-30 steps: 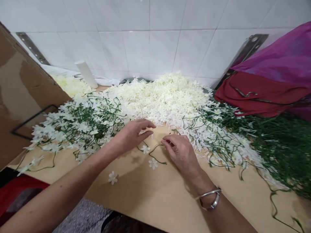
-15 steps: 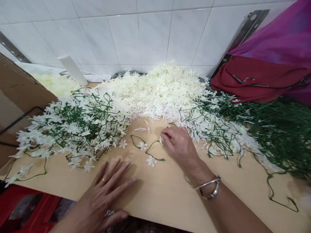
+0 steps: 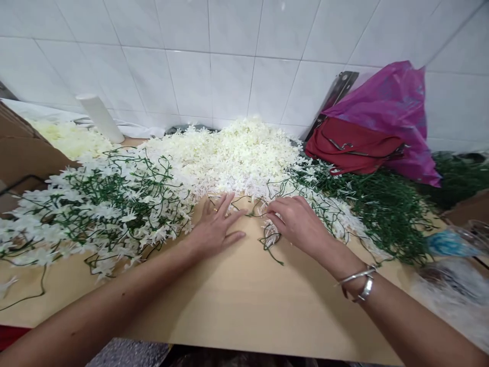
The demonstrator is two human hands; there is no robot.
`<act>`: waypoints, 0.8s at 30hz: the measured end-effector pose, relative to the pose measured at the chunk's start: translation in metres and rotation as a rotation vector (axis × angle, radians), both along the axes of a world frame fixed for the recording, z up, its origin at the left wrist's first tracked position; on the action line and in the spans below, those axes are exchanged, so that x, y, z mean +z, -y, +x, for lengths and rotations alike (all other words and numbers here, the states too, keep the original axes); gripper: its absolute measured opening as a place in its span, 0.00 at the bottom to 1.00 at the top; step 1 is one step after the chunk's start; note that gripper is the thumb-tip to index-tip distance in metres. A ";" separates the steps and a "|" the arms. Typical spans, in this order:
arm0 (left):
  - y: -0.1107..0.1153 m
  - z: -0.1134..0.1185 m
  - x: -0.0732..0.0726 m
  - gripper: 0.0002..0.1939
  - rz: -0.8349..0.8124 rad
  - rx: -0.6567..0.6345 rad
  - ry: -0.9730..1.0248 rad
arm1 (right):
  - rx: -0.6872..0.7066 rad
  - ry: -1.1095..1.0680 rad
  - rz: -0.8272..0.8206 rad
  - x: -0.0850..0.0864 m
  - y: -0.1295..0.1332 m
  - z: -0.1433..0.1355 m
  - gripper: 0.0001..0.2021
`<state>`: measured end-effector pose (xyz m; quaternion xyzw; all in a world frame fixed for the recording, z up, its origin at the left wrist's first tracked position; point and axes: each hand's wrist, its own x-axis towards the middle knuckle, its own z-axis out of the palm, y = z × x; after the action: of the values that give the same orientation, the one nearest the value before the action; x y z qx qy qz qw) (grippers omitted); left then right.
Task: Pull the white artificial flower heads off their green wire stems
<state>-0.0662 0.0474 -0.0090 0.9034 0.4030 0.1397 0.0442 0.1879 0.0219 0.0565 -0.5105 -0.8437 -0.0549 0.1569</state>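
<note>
Left hand [image 3: 212,232]: fingers spread wide, low over the counter [image 3: 229,295], beside the flower pile [image 3: 126,209]. Right hand [image 3: 300,221]: fingertips narrowed, cannot tell if gripping; green stem [image 3: 273,254] just beside, toward the front edge.

Open tabletop [image 3: 237,306] in front, flower heap [image 3: 237,153] behind, cardboard [image 3: 30,158] at left.

Workshop-like room; flower heap [image 3: 237,153], tiled wall [image 3: 231,76]

The left hand [image 3: 212,232] spreads its fingers near the white flower pile [image 3: 237,153], beside the right hand [image 3: 296,221].
</note>
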 end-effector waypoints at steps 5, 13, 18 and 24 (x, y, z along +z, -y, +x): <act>-0.012 0.000 -0.001 0.30 0.062 0.055 0.147 | 0.124 0.238 0.035 -0.009 0.031 0.026 0.13; -0.028 -0.003 -0.006 0.24 -0.030 0.199 0.510 | -0.011 0.206 0.067 -0.005 0.015 -0.011 0.07; -0.033 -0.007 -0.009 0.21 -0.052 0.241 0.658 | -0.246 -0.050 -0.147 0.003 -0.047 -0.035 0.04; -0.034 -0.010 -0.010 0.19 -0.039 0.206 0.727 | -0.305 -0.133 -0.220 -0.005 -0.061 -0.048 0.06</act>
<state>-0.0760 0.0818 -0.0188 0.7485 0.4521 0.4475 0.1871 0.1400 0.0830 0.0514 -0.6490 -0.7453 0.0484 0.1452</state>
